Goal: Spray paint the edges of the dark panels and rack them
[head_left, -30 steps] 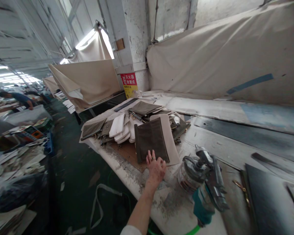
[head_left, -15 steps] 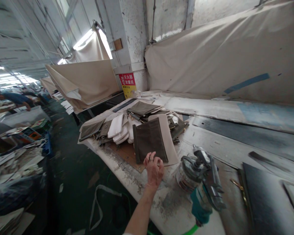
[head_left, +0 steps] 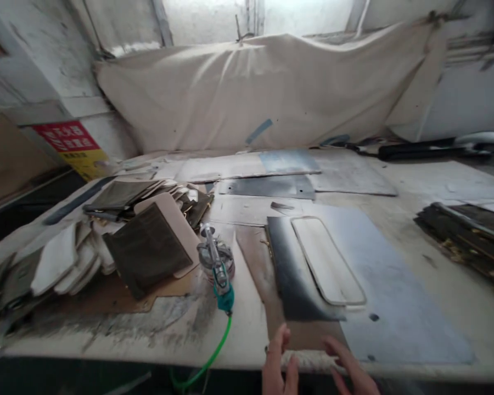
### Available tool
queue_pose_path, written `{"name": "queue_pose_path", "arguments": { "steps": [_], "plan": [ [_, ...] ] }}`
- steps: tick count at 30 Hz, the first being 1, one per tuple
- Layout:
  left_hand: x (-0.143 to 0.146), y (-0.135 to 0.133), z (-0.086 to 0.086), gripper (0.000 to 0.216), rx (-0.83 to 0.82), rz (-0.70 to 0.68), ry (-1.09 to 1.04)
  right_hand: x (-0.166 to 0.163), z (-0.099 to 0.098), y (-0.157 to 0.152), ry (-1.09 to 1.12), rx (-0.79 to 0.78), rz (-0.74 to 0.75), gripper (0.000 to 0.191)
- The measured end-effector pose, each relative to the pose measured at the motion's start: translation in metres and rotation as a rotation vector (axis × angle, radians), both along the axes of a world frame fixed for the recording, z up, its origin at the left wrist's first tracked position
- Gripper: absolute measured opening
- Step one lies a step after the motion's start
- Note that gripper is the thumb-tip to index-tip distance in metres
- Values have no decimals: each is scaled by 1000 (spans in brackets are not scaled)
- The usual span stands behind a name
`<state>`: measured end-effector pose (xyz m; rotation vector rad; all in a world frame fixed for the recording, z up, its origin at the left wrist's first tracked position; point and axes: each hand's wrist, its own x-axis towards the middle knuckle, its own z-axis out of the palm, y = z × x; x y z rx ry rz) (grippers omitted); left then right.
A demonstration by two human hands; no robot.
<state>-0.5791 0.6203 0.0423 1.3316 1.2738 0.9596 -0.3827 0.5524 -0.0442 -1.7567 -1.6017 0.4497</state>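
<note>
My left hand [head_left: 278, 362] is at the table's front edge, fingers apart, with nothing in it. To its right, my right hand [head_left: 349, 368] is also open, its fingers spread and slightly bent. Both are just in front of a dark-shaded board [head_left: 288, 274]. On that board lies a pale panel with rounded corners and a dark rim [head_left: 329, 260]. Left of the hands stands a spray gun [head_left: 220, 266] with a cup and a teal-wrapped handle. Farther left, a dark olive flat piece [head_left: 152, 247] rests on a pile.
White padded pieces [head_left: 61, 258] and olive pieces lie at the left. A green hose [head_left: 209, 351] runs from the spray gun over the front edge. Dark pieces with gold-coloured metal parts [head_left: 469, 236] are stacked at the right. A cloth sheet [head_left: 247, 93] hangs behind the table.
The view has swung right. My left hand has left the olive piece, which stays on the pile, and is now at the front edge. My right hand has come into view.
</note>
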Motion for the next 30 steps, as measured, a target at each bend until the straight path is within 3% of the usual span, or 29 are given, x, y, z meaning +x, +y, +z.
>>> {"name": "queue_pose_path", "arguments": {
  "steps": [2, 4, 11, 14, 21, 24, 27, 30],
  "plan": [
    [31, 3, -15, 58, -157, -38, 36, 7, 8, -6, -16, 76, -29, 41],
    [49, 14, -18, 68, -299, 7, 59, 13, 19, -15, -4, 113, -80, 39],
    [92, 19, -2, 75, -513, 194, -164, 45, 34, -41, 238, 23, -226, 35],
    [101, 19, 1, 67, -553, 238, -106, 58, 40, -45, 373, -20, -267, 38],
    [119, 28, 9, 31, -459, 39, -183, 71, 68, -18, 927, -66, -393, 40],
    [135, 21, 3, 24, -531, 96, -349, 77, 75, -11, 1146, -138, -405, 44],
    [148, 17, 3, 10, -555, 187, -490, 85, 77, -12, 1206, -159, -434, 48],
    [157, 21, 17, 21, -561, 251, -651, 89, 77, -13, 1164, -127, -519, 49]
  ]
}}
